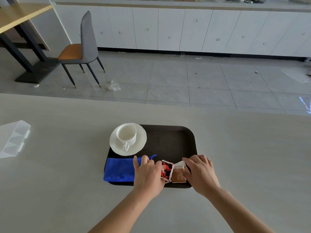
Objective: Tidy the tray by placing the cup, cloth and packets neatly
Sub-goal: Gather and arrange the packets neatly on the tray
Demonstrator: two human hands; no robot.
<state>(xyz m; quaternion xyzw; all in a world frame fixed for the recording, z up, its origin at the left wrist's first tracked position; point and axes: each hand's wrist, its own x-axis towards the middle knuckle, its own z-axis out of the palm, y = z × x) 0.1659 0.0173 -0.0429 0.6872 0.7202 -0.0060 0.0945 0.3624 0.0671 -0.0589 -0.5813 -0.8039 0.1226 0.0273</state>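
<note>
A dark brown tray [171, 137] lies on the pale table. At its far left corner a white cup [126, 134] stands on a white saucer [140, 143], handle toward me. A folded blue cloth [118, 169] covers the near left of the tray. Two packets lie side by side at the near middle: a red one [166, 170] and a brown one [179, 174]. My left hand [148, 175] rests over the cloth's right end, fingers touching the red packet's left edge. On the brown packet's right edge lie the fingers of my right hand [201, 174].
A clear plastic compartment box [12, 138] sits at the table's left edge. Beyond the table's far edge are a tiled floor, a grey and orange chair [84, 47], a wooden table at the far left and white cabinets along the wall.
</note>
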